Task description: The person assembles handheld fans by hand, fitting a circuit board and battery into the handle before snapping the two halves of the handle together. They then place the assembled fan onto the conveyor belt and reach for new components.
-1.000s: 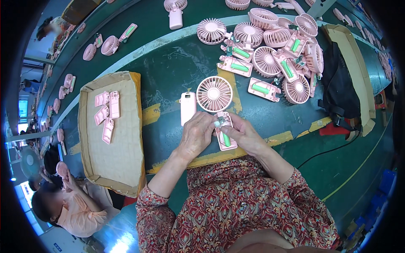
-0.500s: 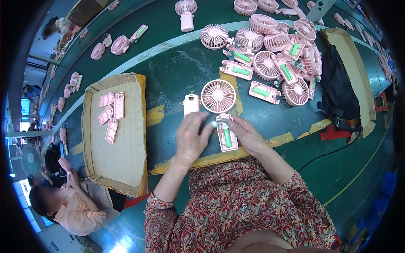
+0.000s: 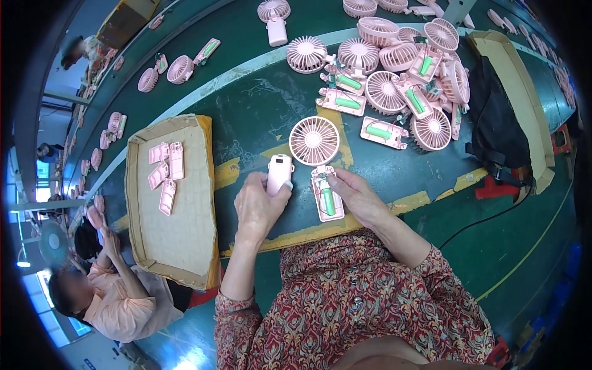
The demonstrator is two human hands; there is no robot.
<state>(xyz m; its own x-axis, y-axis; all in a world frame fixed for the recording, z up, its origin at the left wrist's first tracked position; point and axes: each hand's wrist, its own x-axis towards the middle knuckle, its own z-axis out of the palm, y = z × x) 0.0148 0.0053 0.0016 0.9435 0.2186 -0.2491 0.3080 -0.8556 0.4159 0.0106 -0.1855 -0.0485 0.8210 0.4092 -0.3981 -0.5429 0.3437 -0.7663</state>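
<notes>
My left hand [image 3: 258, 208] is closed around a pink handle cover [image 3: 280, 174], a small plate with a dark slot near its top. Just to its right lies a pink handheld fan [image 3: 314, 141], its round grille pointing away from me. The fan's handle shell [image 3: 328, 205] is uncovered, so a green battery [image 3: 327, 200], thin wires and a small circuit board show inside. My right hand [image 3: 361, 198] grips this handle by its right edge, with the thumb near the board. Some of the right fingers are hidden beneath.
A shallow cardboard tray [image 3: 174, 250] on the left holds several pink covers [image 3: 167, 196]. Opened fans [image 3: 385, 92] are heaped at the back right, beside a black bag [image 3: 498, 123] in another cardboard tray [image 3: 541, 148]. At the lower left sits a co-worker [image 3: 126, 302] holding a pink fan.
My left hand has left the fan's handle, moved left and taken hold of the pink cover. My right hand still holds the fan. The view has shifted slightly.
</notes>
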